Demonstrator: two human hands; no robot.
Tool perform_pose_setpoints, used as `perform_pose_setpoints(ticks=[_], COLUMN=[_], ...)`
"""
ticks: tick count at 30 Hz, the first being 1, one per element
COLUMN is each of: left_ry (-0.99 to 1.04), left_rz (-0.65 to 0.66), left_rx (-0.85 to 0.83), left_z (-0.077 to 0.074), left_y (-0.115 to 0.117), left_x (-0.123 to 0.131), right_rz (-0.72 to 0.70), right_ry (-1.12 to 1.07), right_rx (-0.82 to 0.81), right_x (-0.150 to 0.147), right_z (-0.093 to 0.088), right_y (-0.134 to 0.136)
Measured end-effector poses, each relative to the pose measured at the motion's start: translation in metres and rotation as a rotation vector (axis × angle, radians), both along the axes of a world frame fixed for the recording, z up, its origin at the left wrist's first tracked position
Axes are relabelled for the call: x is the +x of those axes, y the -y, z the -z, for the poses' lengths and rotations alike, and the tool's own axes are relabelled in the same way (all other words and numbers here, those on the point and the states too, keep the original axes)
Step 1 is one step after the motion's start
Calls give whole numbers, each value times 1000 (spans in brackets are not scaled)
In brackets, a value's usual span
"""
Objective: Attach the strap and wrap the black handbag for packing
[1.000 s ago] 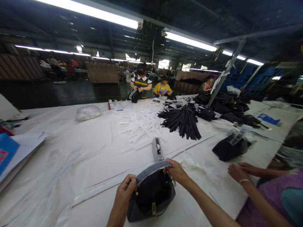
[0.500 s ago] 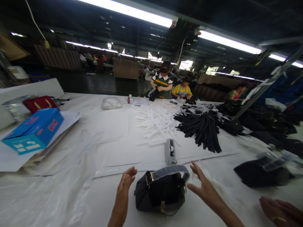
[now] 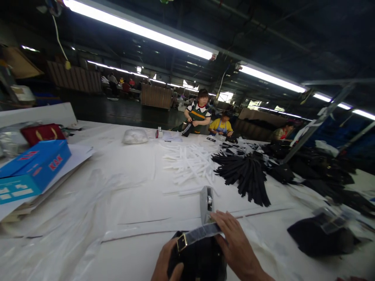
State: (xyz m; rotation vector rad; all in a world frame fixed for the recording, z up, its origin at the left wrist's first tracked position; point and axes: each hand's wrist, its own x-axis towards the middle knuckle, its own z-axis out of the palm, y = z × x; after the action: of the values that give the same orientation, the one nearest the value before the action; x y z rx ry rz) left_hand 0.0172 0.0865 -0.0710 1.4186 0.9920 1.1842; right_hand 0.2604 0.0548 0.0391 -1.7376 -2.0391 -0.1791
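Observation:
A black handbag (image 3: 199,259) with a plastic-wrapped strap (image 3: 197,234) and a gold buckle sits at the near edge of the white table (image 3: 125,187). My left hand (image 3: 168,261) grips the bag's left side. My right hand (image 3: 234,246) lies over the strap and the bag's right side, fingers curled on it. A grey tape dispenser (image 3: 206,203) stands just beyond the bag.
White strips (image 3: 190,164) and black straps (image 3: 246,175) lie in heaps mid-table. More black bags (image 3: 319,234) are at the right. A blue box (image 3: 32,168) on papers and a red bag (image 3: 42,132) sit at the left. Several people work at the far side.
Both hands were open beside the bag half a second ago; now they have closed on it again. The camera has turned left and tilted up.

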Motion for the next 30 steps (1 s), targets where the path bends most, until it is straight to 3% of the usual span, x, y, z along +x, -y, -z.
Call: perform_pose_setpoints(ticks=[4, 8, 11, 16, 20, 22, 26, 30], left_ry=[-88, -238, -262, -311, -362, -382, -451, -698], left_rz=[65, 81, 40, 4, -149, -146, 101, 281], left_rx=[18, -16, -16, 51, 236, 363, 532, 541], left_z=[6, 5, 2, -2, -15, -22, -22, -13], left_y=[-11, -21, -25, -24, -9, 3, 31, 46], left_x=[3, -1, 0, 3, -8, -17, -22, 3], right_rz=[70, 199, 213, 196, 142, 171, 361, 312], right_ry=[-100, -251, -294, -280, -182, -174, -341, -627], right_rx=[-47, -102, -88, -67, -70, -21, 32, -328], right_x=[3, 4, 3, 8, 12, 15, 13, -8], right_z=[4, -11, -19, -14, -20, -23, -7, 31], right_y=[-13, -23, -33, -41, -20, 0, 48, 76])
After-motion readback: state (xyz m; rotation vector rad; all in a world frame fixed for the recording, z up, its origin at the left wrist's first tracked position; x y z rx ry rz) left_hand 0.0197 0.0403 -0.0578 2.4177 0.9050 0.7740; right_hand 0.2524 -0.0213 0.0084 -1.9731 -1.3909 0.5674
